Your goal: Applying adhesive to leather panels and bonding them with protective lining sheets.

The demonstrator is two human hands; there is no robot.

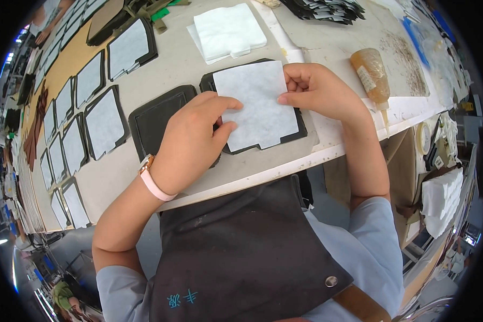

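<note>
A white sheet [257, 115] with a small notch at its near edge lies over a black panel [300, 126] on the table in front of me. From the left, my left hand [196, 126] reaches over the sheet's left edge, thumb and forefinger apart with their tips on its surface; its other fingers are mostly hidden. My right hand [319, 91] pinches the sheet's right edge between thumb and curled fingers. Under my left hand is a bare black panel [153, 121], partly covered by the hand. Beyond my hands rests a stack of similar white sheets [231, 32].
Several black panels faced with white sheets [104, 121] stand in rows at the left. A bottle of amber glue [371, 75] with its nozzle toward me is at the right. Dark cut pieces [327, 8] are piled at the back. The table's near edge [252, 180] runs before my apron.
</note>
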